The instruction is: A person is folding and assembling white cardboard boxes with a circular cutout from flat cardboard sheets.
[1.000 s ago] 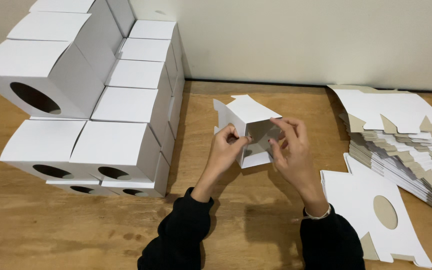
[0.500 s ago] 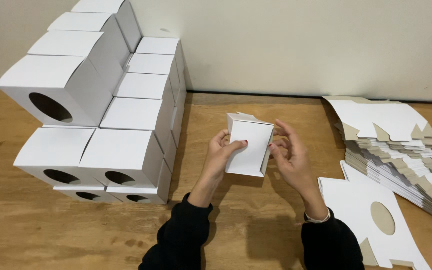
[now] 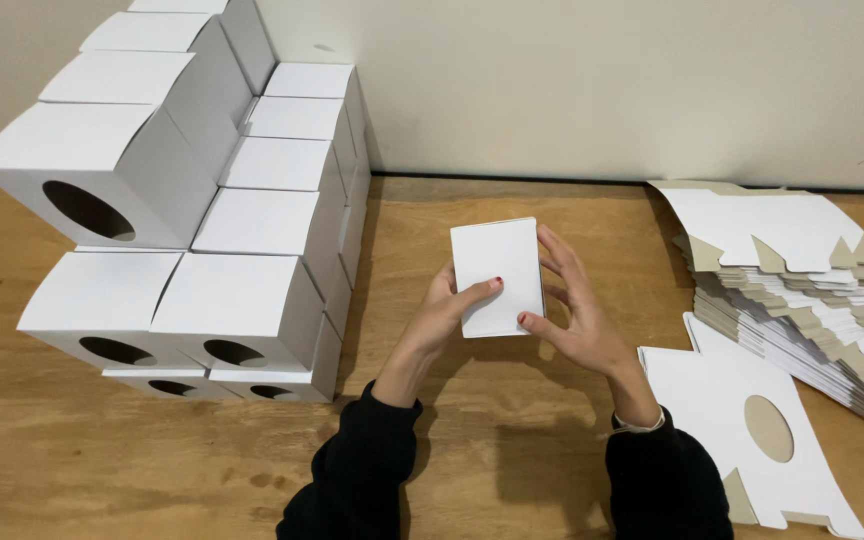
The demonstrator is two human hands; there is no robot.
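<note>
From the head camera, one small folded white box (image 3: 497, 275) is held above the wooden table (image 3: 512, 470), one flat cut-out sheet (image 3: 742, 430) lies beside one fanned pile of flat blanks (image 3: 802, 290), and roughly a dozen finished boxes (image 3: 212, 210) are stacked at left. Both forearms reach up from the bottom edge. The left hand (image 3: 442, 310) grips the box's left side with its thumb across the front, and the right hand (image 3: 572, 315) clasps the right side, fingers spread and thumb on the lower corner.
</note>
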